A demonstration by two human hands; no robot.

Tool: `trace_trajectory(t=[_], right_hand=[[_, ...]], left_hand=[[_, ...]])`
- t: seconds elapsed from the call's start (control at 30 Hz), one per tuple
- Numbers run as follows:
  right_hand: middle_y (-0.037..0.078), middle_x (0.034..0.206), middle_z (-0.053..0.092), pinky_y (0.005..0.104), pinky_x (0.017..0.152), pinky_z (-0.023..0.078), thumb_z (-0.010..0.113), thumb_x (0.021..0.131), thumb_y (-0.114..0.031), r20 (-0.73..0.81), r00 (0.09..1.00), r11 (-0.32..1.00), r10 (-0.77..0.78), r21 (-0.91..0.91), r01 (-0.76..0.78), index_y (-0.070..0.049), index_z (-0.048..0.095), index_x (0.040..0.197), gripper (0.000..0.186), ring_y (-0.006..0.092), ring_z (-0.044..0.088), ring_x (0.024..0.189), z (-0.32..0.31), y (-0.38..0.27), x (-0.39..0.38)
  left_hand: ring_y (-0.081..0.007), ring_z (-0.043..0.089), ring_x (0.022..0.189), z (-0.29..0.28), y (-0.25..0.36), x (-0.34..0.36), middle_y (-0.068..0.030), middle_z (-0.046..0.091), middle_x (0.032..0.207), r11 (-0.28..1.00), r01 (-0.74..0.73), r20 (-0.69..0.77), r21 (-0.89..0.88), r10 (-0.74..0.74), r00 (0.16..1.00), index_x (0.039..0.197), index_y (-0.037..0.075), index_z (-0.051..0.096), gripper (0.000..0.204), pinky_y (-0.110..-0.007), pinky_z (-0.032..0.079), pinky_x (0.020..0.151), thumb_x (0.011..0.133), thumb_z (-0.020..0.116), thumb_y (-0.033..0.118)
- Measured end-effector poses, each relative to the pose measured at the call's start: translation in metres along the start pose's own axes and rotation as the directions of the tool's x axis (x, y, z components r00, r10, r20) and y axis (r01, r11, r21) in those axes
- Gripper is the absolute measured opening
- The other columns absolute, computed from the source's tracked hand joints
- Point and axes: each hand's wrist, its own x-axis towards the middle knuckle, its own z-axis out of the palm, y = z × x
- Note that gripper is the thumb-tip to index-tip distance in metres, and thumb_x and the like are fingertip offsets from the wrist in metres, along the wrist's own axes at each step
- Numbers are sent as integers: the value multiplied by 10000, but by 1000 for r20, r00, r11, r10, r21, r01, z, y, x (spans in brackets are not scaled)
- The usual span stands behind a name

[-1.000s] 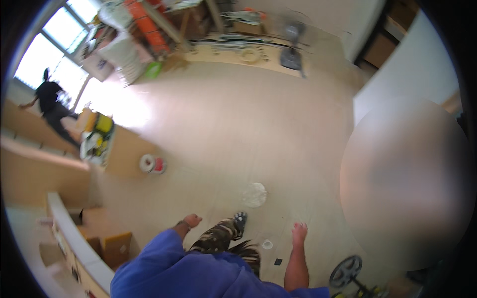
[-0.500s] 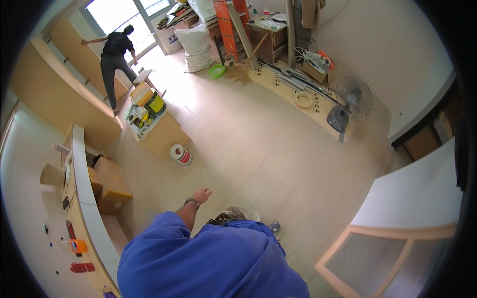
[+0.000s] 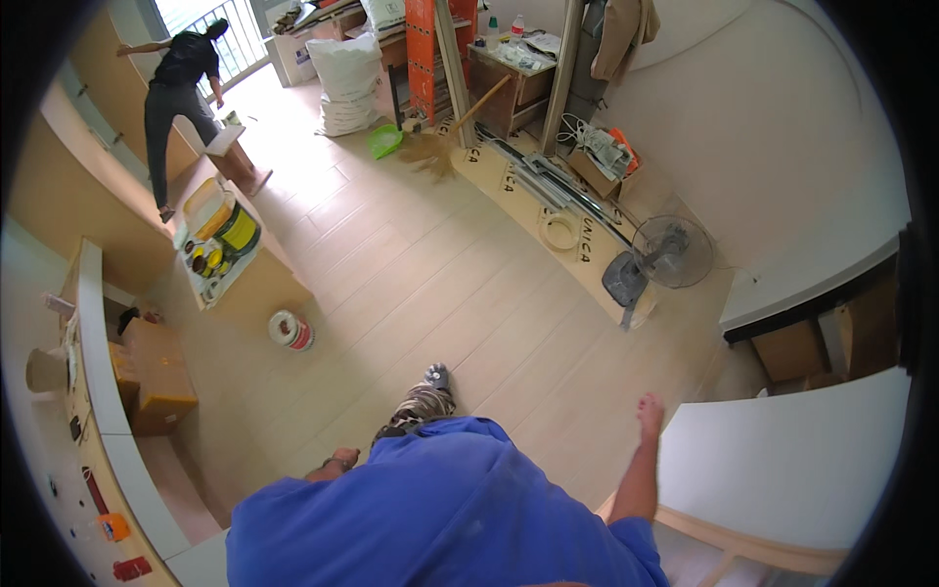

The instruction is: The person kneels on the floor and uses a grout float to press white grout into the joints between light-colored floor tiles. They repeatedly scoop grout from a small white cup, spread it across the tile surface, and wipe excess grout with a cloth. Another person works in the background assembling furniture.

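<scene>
A pale plank floor [image 3: 440, 293] is being crossed on foot, one shoe [image 3: 435, 377] being set forward, and nothing is being carried in either of the hands. The left hand [image 3: 342, 459] is being held low beside the blue shirt [image 3: 440, 509], loosely curled and holding nothing as far as can be seen, with a band at the wrist. The right hand [image 3: 649, 411] is being swung out with its fingers held loosely together, empty, just beside the edge of the white panel [image 3: 792, 460] that is lying at the person's right. The walking is judged to be done best by keeping that right hand clear of the panel's edge, by watching the small roll of tape [image 3: 290, 331] that is standing on the floor ahead to the left, and by steering well apart from the floor fan [image 3: 665, 256] and the long cardboard strip [image 3: 548, 210] that is carrying metal rails. As for counts: one fan, one roll of tape, one green dustpan [image 3: 384, 142], one broom [image 3: 445, 137], one white sack [image 3: 347, 83] and one other person [image 3: 181, 93] near the window are being seen. A low board [image 3: 254, 279] by the left counter [image 3: 93, 372] is bearing several paint cans, their exact number being too small to tell.
</scene>
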Motion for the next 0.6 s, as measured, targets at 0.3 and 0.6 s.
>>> trace_trajectory(t=[0.3, 0.6], right_hand=[[51, 763, 614, 373, 580, 497, 541, 820, -212, 688, 598, 900, 411, -410, -147, -60, 597, 982, 230, 199, 593, 695, 148, 17, -133], [109, 737, 623, 386, 540, 509, 562, 781, -134, 398, 586, 708, 705, -423, -565, -11, 616, 875, 164, 236, 608, 631, 255, -68, 104]], left_hand=[[-339, 570, 1061, -285, 307, 94, -210, 612, 1098, 940, -286, -390, -187, 196, 900, 1080, 21, 623, 425, -395, 430, 919, 865, 485, 361], [-328, 571, 1049, -471, 359, 216, -204, 623, 1076, 824, -437, -613, -361, 144, 777, 1082, 9, 612, 400, -378, 432, 916, 868, 512, 331]])
